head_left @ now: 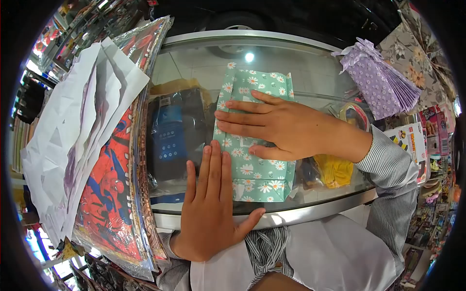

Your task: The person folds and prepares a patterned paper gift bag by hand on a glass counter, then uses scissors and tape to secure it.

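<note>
A green paper bag [262, 186] with a white daisy print lies flat on the glass counter, its bottom fold toward me. My right hand [276, 123] rests across its upper middle, fingers stretched out to the left, with the fingertips at the bag's left edge. My left hand [208, 213] lies flat with fingers extended upward. Its fingertips reach the bag's lower left edge, and its thumb points right, below the bag. Neither hand is gripping anything.
Crumpled white paper sheets [63, 131] lie over plastic-wrapped Spider-Man sheets [109, 194] at left. Packaged dark clothing [177, 131] shows under the glass counter top [194, 60]. At upper right stand a purple pleated paper bag [376, 80] and a tape roll [357, 116].
</note>
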Demonstrator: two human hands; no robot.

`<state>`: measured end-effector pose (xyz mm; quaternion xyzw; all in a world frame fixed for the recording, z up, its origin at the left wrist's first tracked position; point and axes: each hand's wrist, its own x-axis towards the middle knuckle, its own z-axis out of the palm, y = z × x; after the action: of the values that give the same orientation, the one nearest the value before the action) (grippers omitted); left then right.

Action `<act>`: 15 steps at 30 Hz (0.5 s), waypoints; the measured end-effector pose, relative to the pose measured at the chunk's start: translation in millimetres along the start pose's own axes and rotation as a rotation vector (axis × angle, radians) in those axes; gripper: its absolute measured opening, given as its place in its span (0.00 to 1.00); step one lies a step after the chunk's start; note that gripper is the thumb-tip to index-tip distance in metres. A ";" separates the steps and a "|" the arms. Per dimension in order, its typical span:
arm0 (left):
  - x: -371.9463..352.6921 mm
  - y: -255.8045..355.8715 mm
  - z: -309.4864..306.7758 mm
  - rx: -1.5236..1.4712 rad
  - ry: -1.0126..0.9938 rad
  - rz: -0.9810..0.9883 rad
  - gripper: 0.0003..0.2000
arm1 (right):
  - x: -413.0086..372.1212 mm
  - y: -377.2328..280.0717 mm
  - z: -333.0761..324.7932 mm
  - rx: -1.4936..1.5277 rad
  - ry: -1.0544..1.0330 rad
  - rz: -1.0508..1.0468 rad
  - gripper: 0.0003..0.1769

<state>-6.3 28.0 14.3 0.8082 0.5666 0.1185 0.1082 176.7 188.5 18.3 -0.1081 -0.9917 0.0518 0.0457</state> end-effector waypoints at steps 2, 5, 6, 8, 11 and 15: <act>0.0 1.2 0.2 -0.004 0.002 -0.006 0.47 | 0.9 -1.5 -2.4 0.037 0.000 0.012 0.28; 0.2 1.2 0.0 -0.012 0.005 -0.014 0.47 | 2.7 -13.2 -10.1 -0.019 -0.021 -0.003 0.30; -0.3 1.2 0.4 -0.017 0.006 -0.017 0.47 | 2.6 -13.9 -8.6 -0.003 -0.030 -0.014 0.30; -0.1 0.9 1.3 -0.023 0.011 -0.020 0.47 | 2.2 -13.0 -3.7 0.033 -0.051 -0.038 0.30; 0.1 0.2 0.9 -0.035 0.010 -0.018 0.47 | 5.4 2.4 -5.4 0.031 -0.096 -0.089 0.31; -0.1 -1.1 -0.8 -0.077 0.004 -0.017 0.47 | 18.0 35.0 -11.3 -0.013 -0.176 -0.078 0.29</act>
<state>-7.6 28.3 14.7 0.7983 0.5688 0.1409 0.1392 167.7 227.5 27.0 -0.0649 -0.9957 0.0528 -0.0404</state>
